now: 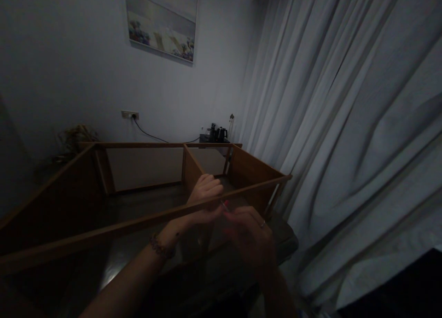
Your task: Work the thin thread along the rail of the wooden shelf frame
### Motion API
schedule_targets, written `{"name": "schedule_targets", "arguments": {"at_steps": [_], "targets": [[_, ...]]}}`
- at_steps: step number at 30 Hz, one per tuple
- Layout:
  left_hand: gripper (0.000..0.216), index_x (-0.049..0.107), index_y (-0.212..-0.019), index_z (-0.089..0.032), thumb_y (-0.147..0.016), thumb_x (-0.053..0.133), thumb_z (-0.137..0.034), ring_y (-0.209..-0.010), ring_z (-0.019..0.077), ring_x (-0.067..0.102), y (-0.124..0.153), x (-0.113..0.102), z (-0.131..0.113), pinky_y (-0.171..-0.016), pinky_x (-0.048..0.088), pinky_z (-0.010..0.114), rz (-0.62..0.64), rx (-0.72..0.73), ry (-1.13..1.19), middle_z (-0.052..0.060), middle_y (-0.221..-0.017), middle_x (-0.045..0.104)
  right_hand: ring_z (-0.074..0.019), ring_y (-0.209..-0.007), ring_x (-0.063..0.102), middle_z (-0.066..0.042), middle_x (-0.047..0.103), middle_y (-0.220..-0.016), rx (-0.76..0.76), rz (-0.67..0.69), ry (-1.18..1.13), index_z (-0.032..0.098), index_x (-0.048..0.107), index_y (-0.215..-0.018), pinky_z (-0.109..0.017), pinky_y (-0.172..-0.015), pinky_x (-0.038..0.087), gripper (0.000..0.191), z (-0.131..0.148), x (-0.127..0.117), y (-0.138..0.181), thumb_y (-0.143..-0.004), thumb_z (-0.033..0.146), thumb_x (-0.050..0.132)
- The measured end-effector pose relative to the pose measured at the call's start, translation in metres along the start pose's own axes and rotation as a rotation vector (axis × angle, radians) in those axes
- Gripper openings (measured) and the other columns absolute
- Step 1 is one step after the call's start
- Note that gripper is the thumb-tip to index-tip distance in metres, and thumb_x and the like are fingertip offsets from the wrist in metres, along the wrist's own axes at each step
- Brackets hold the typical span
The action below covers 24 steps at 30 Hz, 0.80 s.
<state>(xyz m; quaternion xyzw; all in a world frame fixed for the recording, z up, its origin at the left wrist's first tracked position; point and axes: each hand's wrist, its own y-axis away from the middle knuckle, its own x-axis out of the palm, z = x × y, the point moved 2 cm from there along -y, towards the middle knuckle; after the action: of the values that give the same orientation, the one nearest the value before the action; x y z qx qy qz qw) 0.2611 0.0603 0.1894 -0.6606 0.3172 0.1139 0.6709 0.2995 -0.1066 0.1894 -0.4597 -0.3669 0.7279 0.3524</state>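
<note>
A wooden cabinet frame lies open in front of me, with a long front rail running from lower left to upper right and an upright divider in the middle. My left hand is curled over the rail where the divider meets it, fingers closed on the wood. My right hand is just right of it, fingers pinched on a thin small tool or fastener with a reddish end, its tip at the rail. The room is dim, so what this item is stays unclear. A beaded bracelet is on my left wrist.
White curtains hang close on the right. A wall with a picture and a socket with a cable is behind. A kettle set stands on the far surface. A dried plant is at the back left.
</note>
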Motion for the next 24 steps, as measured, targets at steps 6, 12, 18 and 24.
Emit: {"name": "schedule_targets", "arguments": {"at_steps": [6,12,18,24], "targets": [[0.021,0.039,-0.062,-0.022,-0.078,0.046,-0.033,-0.069,0.02,0.043,-0.001,0.001,0.0,-0.067,0.036,0.038,-0.021,0.016,-0.008,0.001,-0.065,0.048,-0.0139,-0.073,0.062,-0.005,0.065,-0.086,0.232,-0.083,-0.031,0.02,0.057,-0.112,-0.024,-0.064,0.05,0.024,0.0,0.011,0.001,-0.093,0.021,0.041],[0.019,0.04,-0.063,-0.022,-0.081,0.041,-0.028,-0.069,0.0194,0.043,0.0,0.002,0.001,-0.068,0.035,0.037,-0.019,0.023,-0.004,0.0,-0.065,0.047,-0.01,-0.055,0.057,0.002,0.058,-0.067,0.375,-0.12,-0.157,0.02,0.053,-0.117,-0.018,-0.05,0.046,0.027,-0.001,0.011,0.005,-0.095,0.023,0.037],[0.018,0.04,-0.065,-0.022,-0.082,0.04,-0.029,-0.07,0.0204,0.042,0.001,0.0,0.001,-0.067,0.034,0.038,-0.016,0.046,0.009,0.002,-0.067,0.048,-0.0134,-0.077,0.064,-0.003,0.067,-0.09,0.223,-0.084,0.039,0.023,0.058,-0.111,-0.023,-0.066,0.052,0.023,-0.005,0.003,0.011,-0.091,0.02,0.047],[0.021,0.034,-0.065,-0.021,-0.084,0.041,-0.027,-0.07,0.0194,0.041,0.001,0.001,0.002,-0.069,0.034,0.037,0.026,0.067,0.013,0.001,-0.065,0.044,-0.0166,-0.082,0.061,-0.004,0.065,-0.087,-0.029,-0.131,0.268,0.022,0.062,-0.1,-0.028,-0.074,0.05,0.014,-0.01,-0.009,0.013,-0.086,0.019,0.058]]}}
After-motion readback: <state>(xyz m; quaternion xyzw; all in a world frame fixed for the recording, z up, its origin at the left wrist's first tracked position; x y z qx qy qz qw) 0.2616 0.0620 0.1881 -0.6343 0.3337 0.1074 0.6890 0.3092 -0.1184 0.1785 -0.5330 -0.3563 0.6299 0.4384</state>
